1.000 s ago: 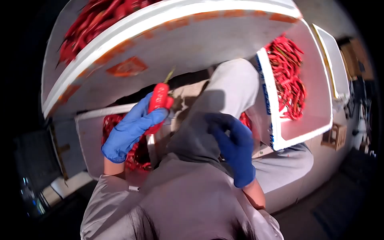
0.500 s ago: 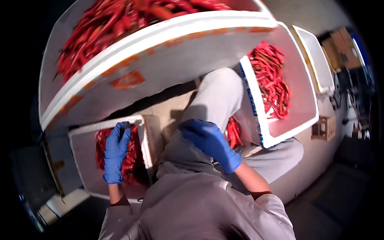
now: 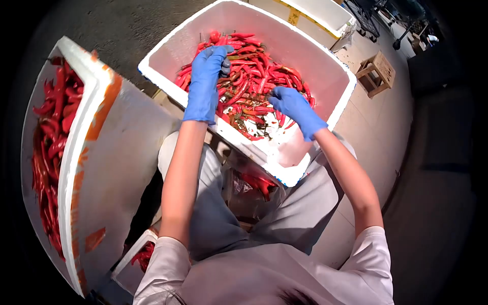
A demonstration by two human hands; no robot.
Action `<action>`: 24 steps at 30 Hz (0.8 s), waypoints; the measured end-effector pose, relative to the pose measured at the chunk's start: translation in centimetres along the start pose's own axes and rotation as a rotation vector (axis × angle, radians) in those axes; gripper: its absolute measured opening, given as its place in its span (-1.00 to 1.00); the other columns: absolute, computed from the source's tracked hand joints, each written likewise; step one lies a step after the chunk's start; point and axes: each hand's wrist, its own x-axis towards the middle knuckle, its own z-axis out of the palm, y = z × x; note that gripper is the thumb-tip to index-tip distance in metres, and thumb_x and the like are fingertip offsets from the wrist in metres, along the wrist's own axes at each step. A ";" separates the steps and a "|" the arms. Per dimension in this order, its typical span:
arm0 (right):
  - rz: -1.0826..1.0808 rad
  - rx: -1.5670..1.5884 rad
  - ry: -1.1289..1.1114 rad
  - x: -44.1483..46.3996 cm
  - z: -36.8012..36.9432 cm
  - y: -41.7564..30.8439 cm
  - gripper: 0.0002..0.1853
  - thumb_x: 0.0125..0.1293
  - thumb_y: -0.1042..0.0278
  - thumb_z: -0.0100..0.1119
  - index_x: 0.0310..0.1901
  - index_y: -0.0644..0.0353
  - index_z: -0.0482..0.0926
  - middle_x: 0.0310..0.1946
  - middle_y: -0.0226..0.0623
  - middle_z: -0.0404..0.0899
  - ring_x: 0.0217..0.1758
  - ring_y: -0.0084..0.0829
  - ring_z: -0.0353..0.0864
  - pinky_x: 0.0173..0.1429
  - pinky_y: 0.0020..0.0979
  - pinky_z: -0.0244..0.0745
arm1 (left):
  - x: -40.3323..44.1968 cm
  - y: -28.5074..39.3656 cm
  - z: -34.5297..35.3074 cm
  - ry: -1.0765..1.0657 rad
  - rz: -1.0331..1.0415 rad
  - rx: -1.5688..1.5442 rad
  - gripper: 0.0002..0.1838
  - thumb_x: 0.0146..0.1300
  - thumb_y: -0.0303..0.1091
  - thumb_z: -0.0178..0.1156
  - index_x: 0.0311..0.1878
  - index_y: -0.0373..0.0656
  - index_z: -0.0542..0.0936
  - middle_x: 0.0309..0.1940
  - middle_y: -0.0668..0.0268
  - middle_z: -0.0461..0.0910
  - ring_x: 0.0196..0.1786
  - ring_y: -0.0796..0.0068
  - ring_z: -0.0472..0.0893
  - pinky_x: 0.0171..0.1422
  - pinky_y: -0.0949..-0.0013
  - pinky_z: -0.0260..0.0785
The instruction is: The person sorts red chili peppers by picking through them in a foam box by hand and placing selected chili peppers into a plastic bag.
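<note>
Both hands wear blue gloves and are over a white foam box (image 3: 325, 68) of red chili peppers (image 3: 249, 76). My left hand (image 3: 208, 73) is over the peppers on the box's left side, its fingers curled near the pile; whether it holds anything is hidden. On the right side of the same pile, my right hand (image 3: 295, 107) reaches in with bent fingertips touching the peppers. What those fingertips hold, if anything, cannot be made out. White bottom and small dark scraps show near the box's front.
A tall foam box (image 3: 76, 168) with red peppers stands at the left. A smaller box (image 3: 129, 262) sits at lower left. More peppers (image 3: 258, 184) lie in a container between the knees. A wooden stool (image 3: 376, 73) is at the right, and another foam box (image 3: 315, 15) lies beyond.
The view has swung toward the box that was at the right. My left hand held a red pepper, left it at the lower-left box, and now both hands are over the pepper pile.
</note>
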 end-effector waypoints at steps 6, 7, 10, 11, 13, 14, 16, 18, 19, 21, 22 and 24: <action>-0.267 -0.549 -0.140 10.5 10.3 5.6 -0.74 0.03 0.38 0.00 -0.19 0.12 0.49 -0.25 -0.09 0.46 -0.14 -0.09 0.43 -0.13 -0.22 0.40 | 1.8 -2.2 -3.5 0.125 -0.147 -0.099 -0.82 0.19 -0.35 0.04 -0.26 -0.26 0.52 -0.64 0.45 0.36 -0.61 0.70 0.30 -0.52 0.66 0.17; -0.283 -0.606 -0.155 11.1 11.5 5.8 -0.72 0.02 0.42 0.02 -0.16 0.05 0.50 -0.13 -0.15 0.40 0.01 -0.16 0.34 -0.04 -0.24 0.36 | 1.8 -2.2 -3.6 0.159 -0.175 -0.155 -0.81 0.20 -0.35 0.03 -0.26 -0.28 0.51 -0.64 0.44 0.37 -0.61 0.69 0.30 -0.51 0.66 0.18; -0.443 -0.763 -0.080 12.0 15.0 6.8 -0.71 0.04 0.42 -0.01 -0.14 0.05 0.49 -0.12 -0.17 0.36 -0.01 -0.23 0.33 -0.06 -0.29 0.32 | 2.2 -2.4 -3.4 0.154 -0.219 -0.252 -0.79 0.21 -0.35 -0.01 -0.23 -0.32 0.50 -0.61 0.41 0.40 -0.59 0.66 0.33 -0.50 0.63 0.22; -0.415 -0.750 -0.070 12.1 15.7 7.2 -0.75 0.05 0.41 -0.03 -0.20 0.03 0.52 -0.11 -0.21 0.36 -0.01 -0.27 0.34 -0.04 -0.31 0.28 | 2.3 -2.4 -3.0 0.119 -0.210 -0.248 -0.79 0.21 -0.35 -0.01 -0.23 -0.31 0.49 -0.59 0.40 0.41 -0.58 0.65 0.34 -0.49 0.62 0.23; -0.471 -0.745 -0.067 12.1 15.6 7.5 -0.77 0.05 0.41 -0.04 -0.22 0.02 0.52 -0.13 -0.23 0.37 -0.02 -0.27 0.34 -0.03 -0.30 0.27 | 2.6 -2.6 -2.6 0.066 -0.211 -0.273 -0.79 0.21 -0.35 -0.01 -0.22 -0.30 0.49 -0.56 0.39 0.43 -0.54 0.64 0.37 -0.46 0.60 0.25; -0.526 -0.741 -0.060 12.1 15.4 7.5 -0.78 0.05 0.42 -0.05 -0.25 0.02 0.53 -0.14 -0.24 0.39 -0.03 -0.28 0.35 -0.02 -0.28 0.26 | 2.7 -2.7 -2.8 0.070 -0.210 -0.274 -0.79 0.21 -0.35 -0.01 -0.22 -0.30 0.49 -0.56 0.39 0.43 -0.54 0.64 0.37 -0.46 0.60 0.25; -0.431 -0.741 -0.183 12.2 13.8 6.4 -0.79 0.04 0.38 0.00 -0.24 0.05 0.52 -0.21 -0.26 0.43 -0.06 -0.29 0.36 -0.01 -0.26 0.25 | 2.8 -2.9 -3.1 0.048 -0.225 -0.317 -0.79 0.21 -0.35 0.00 -0.23 -0.30 0.50 -0.55 0.39 0.44 -0.51 0.64 0.40 -0.45 0.60 0.26; -0.318 -0.596 -0.165 11.8 10.8 5.0 -0.79 0.03 0.37 0.05 -0.25 0.09 0.53 -0.30 -0.27 0.52 -0.14 -0.30 0.45 -0.04 -0.26 0.29 | 2.4 -3.0 -3.3 0.082 -0.223 -0.329 -0.80 0.20 -0.34 0.01 -0.23 -0.27 0.51 -0.52 0.38 0.47 -0.49 0.63 0.42 -0.43 0.61 0.28; -0.188 -0.494 -0.185 11.8 9.1 3.8 -0.74 0.06 0.36 0.06 -0.18 0.15 0.50 -0.37 -0.25 0.51 -0.24 -0.30 0.50 -0.10 -0.31 0.35 | 2.3 -3.1 -3.2 0.117 -0.221 -0.334 -0.80 0.19 -0.33 0.03 -0.22 -0.25 0.51 -0.48 0.38 0.49 -0.47 0.62 0.45 -0.40 0.62 0.29; 0.020 -0.085 -0.156 10.1 5.0 0.9 -0.74 0.07 0.35 0.05 -0.17 0.17 0.48 -0.39 -0.25 0.51 -0.29 -0.35 0.51 -0.13 -0.36 0.36 | 2.0 -3.9 -2.9 0.176 -0.208 -0.249 -0.80 0.18 -0.33 0.05 -0.21 -0.22 0.52 -0.44 0.36 0.52 -0.44 0.61 0.47 -0.37 0.62 0.31; 0.217 0.336 -0.118 9.4 3.8 0.3 -0.74 0.09 0.35 0.05 -0.16 0.20 0.47 -0.41 -0.26 0.50 -0.35 -0.40 0.51 -0.17 -0.41 0.38 | 1.9 -4.0 -2.4 0.241 -0.194 -0.155 -0.81 0.17 -0.32 0.07 -0.19 -0.18 0.53 -0.39 0.35 0.54 -0.40 0.59 0.49 -0.35 0.63 0.34; 0.148 0.821 -0.047 8.8 3.7 0.0 -0.74 0.08 0.32 0.10 -0.18 0.22 0.47 -0.43 -0.28 0.50 -0.39 -0.51 0.48 -0.20 -0.45 0.38 | 1.4 -3.9 -1.6 0.166 -0.282 -0.178 -0.80 0.17 -0.29 0.08 -0.19 -0.16 0.53 -0.36 0.33 0.54 -0.37 0.56 0.50 -0.30 0.57 0.36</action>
